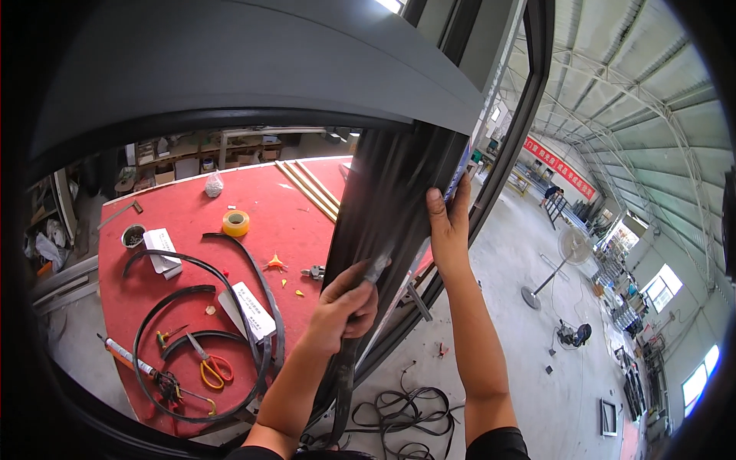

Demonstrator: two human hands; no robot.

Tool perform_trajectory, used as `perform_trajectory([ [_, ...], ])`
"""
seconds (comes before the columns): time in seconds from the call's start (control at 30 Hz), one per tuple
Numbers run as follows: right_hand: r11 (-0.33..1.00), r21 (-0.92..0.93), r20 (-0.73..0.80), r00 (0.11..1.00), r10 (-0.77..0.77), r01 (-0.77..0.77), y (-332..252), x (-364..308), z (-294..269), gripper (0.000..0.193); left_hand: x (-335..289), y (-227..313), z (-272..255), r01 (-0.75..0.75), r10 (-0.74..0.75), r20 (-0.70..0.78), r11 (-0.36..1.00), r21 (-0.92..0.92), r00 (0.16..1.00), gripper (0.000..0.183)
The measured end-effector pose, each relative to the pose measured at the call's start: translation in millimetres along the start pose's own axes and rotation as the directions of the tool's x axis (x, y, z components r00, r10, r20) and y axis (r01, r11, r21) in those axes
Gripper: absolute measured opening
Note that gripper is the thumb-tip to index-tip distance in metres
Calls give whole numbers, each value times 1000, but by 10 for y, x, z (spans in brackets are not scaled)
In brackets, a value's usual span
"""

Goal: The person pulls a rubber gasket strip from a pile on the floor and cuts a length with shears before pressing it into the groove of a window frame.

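Observation:
A large dark grey window frame (307, 57) fills the upper part of the view, and its black upright (395, 172) runs down the middle. My left hand (341, 307) is closed round a black rubber strip (345, 387), held close against the upright. Below the fist the strip hangs toward the floor; a greyish stretch shows above the fingers. Higher and to the right, my right hand (451, 230) grips the upright's edge, thumb on one face and fingers on the other.
A red-topped table (284, 207) stands behind the frame with orange-handled scissors (215, 372), a caulking gun (142, 364), yellow tape (236, 223), white boxes (161, 249) and curled black strips (138, 337). Loose black strip (406, 410) lies coiled on the floor. A pedestal fan (573, 245) stands right; another person (550, 195) is far off.

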State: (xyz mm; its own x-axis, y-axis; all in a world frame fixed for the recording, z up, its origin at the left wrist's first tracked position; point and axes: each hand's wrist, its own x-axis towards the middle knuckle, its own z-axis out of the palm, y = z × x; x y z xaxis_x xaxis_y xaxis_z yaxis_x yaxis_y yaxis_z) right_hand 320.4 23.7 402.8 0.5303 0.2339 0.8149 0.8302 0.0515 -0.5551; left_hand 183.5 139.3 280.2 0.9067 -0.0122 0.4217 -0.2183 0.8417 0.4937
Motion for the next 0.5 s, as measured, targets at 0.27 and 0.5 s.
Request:
perform_trajectory([
  [0.27, 989, -139, -74, 996, 44, -54, -429, 134, 147, 90, 371, -397, 4, -319, 675, 160, 117, 940, 720, 44],
  [0.5, 795, -607, -310, 920, -238, 1, -401, 122, 507, 90, 410, -482, 36, -202, 699, 199, -79, 976, 686, 57],
])
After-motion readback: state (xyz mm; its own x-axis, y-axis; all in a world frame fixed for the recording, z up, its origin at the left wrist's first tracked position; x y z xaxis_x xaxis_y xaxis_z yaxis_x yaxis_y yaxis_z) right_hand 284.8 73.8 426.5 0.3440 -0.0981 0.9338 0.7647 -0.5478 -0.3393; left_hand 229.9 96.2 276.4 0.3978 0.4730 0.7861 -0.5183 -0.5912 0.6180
